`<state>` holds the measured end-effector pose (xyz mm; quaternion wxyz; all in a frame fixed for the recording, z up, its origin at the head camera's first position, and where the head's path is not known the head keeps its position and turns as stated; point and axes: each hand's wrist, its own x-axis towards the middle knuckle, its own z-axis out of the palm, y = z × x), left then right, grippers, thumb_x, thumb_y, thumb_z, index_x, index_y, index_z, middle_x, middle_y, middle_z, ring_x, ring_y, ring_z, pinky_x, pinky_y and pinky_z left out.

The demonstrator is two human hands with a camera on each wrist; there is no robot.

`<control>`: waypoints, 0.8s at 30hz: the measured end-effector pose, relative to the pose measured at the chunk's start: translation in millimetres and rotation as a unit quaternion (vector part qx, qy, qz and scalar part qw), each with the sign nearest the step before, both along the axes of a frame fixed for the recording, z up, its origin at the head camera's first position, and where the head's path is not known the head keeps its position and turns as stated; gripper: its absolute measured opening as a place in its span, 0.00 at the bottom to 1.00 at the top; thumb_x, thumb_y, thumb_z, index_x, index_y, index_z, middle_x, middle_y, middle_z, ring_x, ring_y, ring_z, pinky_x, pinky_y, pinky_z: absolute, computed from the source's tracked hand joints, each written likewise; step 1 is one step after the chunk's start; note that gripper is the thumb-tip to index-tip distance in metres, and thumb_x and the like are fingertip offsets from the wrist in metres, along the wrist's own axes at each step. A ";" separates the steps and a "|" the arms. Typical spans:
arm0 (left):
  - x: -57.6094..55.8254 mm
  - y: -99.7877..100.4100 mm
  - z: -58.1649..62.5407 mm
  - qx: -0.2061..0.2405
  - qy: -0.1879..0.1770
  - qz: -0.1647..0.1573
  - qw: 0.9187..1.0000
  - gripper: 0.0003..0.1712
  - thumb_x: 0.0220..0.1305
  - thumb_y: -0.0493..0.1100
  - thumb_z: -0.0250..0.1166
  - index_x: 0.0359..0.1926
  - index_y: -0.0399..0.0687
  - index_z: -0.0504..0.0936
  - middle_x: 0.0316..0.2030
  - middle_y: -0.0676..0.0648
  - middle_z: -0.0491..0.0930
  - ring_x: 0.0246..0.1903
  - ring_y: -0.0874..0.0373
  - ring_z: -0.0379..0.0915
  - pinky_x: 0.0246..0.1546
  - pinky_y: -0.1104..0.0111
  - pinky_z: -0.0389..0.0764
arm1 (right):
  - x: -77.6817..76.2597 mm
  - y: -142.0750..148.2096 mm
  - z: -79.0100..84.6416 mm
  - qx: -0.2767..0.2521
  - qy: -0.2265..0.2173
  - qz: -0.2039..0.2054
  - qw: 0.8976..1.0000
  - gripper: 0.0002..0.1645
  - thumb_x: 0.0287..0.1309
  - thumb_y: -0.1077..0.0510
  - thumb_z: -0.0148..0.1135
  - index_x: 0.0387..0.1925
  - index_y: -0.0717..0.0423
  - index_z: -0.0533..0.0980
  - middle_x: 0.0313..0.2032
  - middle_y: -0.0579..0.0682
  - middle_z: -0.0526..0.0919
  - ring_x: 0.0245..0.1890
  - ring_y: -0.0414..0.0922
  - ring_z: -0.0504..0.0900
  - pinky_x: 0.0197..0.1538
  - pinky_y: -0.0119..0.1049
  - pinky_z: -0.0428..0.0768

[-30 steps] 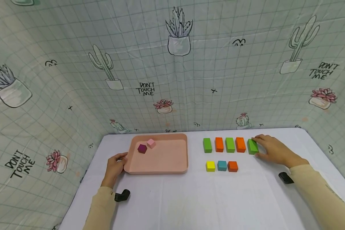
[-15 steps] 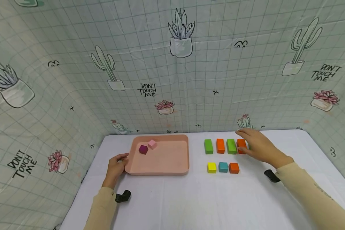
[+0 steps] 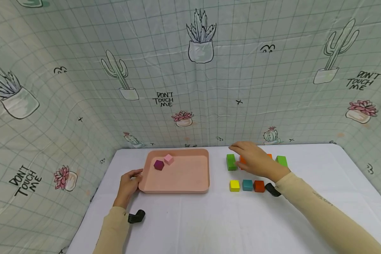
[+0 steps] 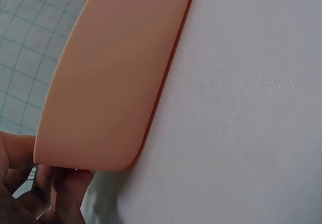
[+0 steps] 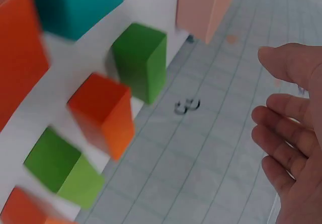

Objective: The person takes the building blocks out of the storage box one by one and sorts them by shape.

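My left hand (image 3: 126, 187) grips the left edge of a pink tray (image 3: 184, 178); in the left wrist view its fingers curl about the tray's corner. Inside that tray lie a dark purple block (image 3: 159, 165) and a light pink cube (image 3: 169, 159). My right hand (image 3: 257, 160) is over the back row of green and orange blocks, holding nothing. Its spread fingers are nearest the leftmost green block (image 3: 231, 163) and partly cover an orange block (image 3: 242, 159). The right wrist view shows the hand (image 5: 297, 133) apart from the blocks.
In front of the back row stand a yellow cube (image 3: 234, 186), a teal cube (image 3: 247, 185) and a red-orange cube (image 3: 259, 186). Another green block (image 3: 281, 161) ends the back row at right. A patterned cloth (image 3: 228, 81) hangs behind the white table (image 3: 190, 222).
My right hand has let go of the rightmost green block and moved left along the back row. The left hand stays at the tray.
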<state>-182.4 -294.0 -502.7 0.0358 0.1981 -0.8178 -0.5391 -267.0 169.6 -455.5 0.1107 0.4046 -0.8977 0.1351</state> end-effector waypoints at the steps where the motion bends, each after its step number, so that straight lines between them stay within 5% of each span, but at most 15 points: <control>1: 0.2 0.0 0.3 0.001 -0.002 0.000 1.000 0.20 0.77 0.32 0.58 0.64 0.27 0.79 0.46 0.37 0.76 0.31 0.60 0.72 0.27 0.72 0.75 | -0.2 -6.1 0.0 0.001 0.002 0.009 1.000 0.35 0.58 0.60 0.79 0.65 0.68 0.77 0.61 0.61 0.81 0.62 0.61 0.79 0.67 0.59 0.75; 10: 2.2 -3.9 -3.5 0.016 -0.003 -0.004 1.000 0.20 0.78 0.33 0.57 0.65 0.27 0.78 0.46 0.38 0.76 0.30 0.61 0.73 0.27 0.71 0.76 | -3.8 -56.7 -1.8 0.010 0.015 0.066 0.998 0.34 0.61 0.57 0.78 0.64 0.66 0.78 0.60 0.59 0.81 0.63 0.58 0.79 0.68 0.56 0.75; 24: -1.4 2.3 -2.7 0.022 -0.013 -0.009 1.000 0.21 0.77 0.34 0.58 0.66 0.28 0.78 0.47 0.36 0.76 0.29 0.61 0.75 0.27 0.71 0.77 | -17.3 -119.0 -4.6 0.028 -0.005 0.083 0.996 0.33 0.62 0.58 0.76 0.65 0.66 0.77 0.61 0.60 0.80 0.64 0.58 0.78 0.70 0.54 0.73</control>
